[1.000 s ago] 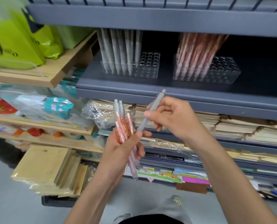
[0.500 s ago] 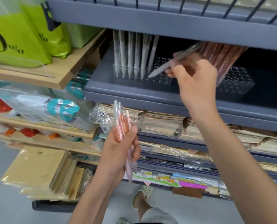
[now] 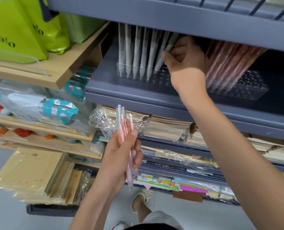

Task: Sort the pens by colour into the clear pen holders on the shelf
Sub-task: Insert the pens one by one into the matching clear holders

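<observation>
Grey pen: your right hand pinches it high on the barrel between thumb and fingertips. The tip angles down toward the left clear holder on the grey shelf, just beside the row of grey pens standing there. Whether the tip sits in a hole: cannot tell, the view is blurred.

Handling, by judgement: the pen is light, rigid, smooth plastic and probably slippery along the barrel. Hold the upper third and steer the tip. The holes look narrow, so a tilted entry may jam or nudge the neighbours. The holder itself looks light and could slide under a sideways push.

Your left hand wraps round a bundle of pens, mostly pink with a pale one uppermost, held upright below the shelf. The bundle looks loose, so squeeze mid-barrel to keep any from slipping out.

The right clear holder carries the pink pens, leaning.
</observation>
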`<state>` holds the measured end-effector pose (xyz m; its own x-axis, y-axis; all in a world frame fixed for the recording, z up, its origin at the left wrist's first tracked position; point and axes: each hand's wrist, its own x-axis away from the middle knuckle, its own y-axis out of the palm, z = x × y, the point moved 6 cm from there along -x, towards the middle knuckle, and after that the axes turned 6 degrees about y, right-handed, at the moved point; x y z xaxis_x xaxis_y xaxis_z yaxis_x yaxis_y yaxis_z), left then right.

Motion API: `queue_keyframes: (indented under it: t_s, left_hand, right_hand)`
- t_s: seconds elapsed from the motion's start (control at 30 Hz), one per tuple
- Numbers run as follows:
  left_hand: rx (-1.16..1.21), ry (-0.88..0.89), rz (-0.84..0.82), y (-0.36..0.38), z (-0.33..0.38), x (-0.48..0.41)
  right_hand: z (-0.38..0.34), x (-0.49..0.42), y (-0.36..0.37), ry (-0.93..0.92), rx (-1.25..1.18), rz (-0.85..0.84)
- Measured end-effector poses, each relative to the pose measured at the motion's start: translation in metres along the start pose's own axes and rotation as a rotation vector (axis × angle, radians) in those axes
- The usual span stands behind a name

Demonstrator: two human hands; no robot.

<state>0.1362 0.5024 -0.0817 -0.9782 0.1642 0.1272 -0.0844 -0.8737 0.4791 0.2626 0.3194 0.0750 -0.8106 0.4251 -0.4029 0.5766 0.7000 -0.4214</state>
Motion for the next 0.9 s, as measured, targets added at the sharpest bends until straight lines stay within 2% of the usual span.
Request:
queue_keyframes:
  t_s: [0.37,0.6,0.77,0.9]
  left_hand:
    - [0.02,-0.011,0.011,0.002,-0.001,0.003]
    - [0.02,-0.008,0.102,-0.003,0.0,0.011]
    - [-0.001,-0.026,0.16,-0.01,0.003,0.018]
    - [0.028,0.036,0.184,-0.013,0.009,0.023]
  right_hand:
    - [0.003,-0.005,0.003,0.04,0.101,0.007]
    - [-0.01,0.001,0.01,-0.021,0.366,-0.124]
    - [-0.012,0.006,0.01,-0.005,0.399,-0.136]
    - [-0.007,0.007,0.01,0.035,0.344,-0.138]
